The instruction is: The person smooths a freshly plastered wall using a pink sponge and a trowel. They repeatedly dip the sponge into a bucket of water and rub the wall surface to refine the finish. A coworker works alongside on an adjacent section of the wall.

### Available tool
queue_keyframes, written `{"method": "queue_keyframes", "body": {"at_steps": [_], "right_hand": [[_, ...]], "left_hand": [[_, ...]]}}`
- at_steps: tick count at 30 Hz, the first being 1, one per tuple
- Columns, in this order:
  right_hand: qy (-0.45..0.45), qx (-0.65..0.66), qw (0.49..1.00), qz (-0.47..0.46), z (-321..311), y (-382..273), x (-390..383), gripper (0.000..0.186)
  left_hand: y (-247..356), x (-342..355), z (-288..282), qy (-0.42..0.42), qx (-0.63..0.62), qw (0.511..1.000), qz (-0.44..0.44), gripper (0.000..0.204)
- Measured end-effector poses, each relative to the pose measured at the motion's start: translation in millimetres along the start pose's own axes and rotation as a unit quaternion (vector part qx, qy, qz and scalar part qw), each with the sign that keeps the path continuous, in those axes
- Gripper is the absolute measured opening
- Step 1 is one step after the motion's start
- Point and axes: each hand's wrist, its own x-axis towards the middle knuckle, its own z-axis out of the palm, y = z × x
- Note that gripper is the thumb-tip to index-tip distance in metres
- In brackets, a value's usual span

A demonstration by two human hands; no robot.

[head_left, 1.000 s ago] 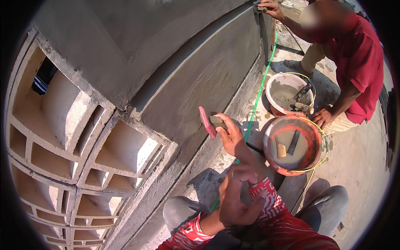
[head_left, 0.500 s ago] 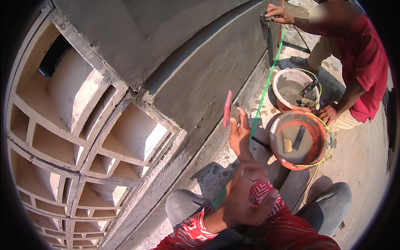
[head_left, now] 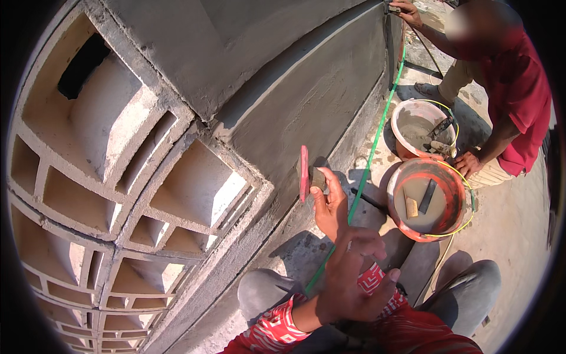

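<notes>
Right fingers (head_left: 333, 183) pinched the pink float, (head_left: 304, 174) left fingers (head_left: 366, 243) spread empty, while the wall (head_left: 306, 97) looked coated but not wholly smoothed.

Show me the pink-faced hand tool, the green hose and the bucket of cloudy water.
Pink-faced hand tool (head_left: 304, 174): head view, on its pink plate.
Green hose (head_left: 374, 147): head view, on its middle stretch.
Bucket of cloudy water (head_left: 453, 199): head view, on its inner wall.
</notes>
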Motion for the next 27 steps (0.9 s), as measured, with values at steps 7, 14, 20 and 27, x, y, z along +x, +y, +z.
{"method": "queue_keyframes", "body": {"at_steps": [7, 14, 20, 27], "right_hand": [[-0.019, -0.202, 0.95, -0.236, 34.3, 1.8, -33.7, 0.04], [0.094, -0.192, 0.966, -0.149, -20.2, 1.2, 55.2, 0.031], [-0.042, -0.25, 0.929, -0.271, -0.3, -1.3, 28.5, 0.038], [-0.03, -0.126, 0.971, -0.201, -24.1, 5.4, 23.2, 0.036]], "left_hand": [[-9.8, -9.7, 2.8, 0.01, 0.003, 1.0, 0.016, 0.038], [-2.7, -11.7, -2.5, 0.0, -0.003, 1.0, -0.019, 0.04], [-0.4, -8.7, -1.3, -0.016, 0.029, 0.999, -0.002, 0.042], [2.6, -2.4, 1.9, -0.009, 0.004, 1.0, 0.005, 0.034]]}}
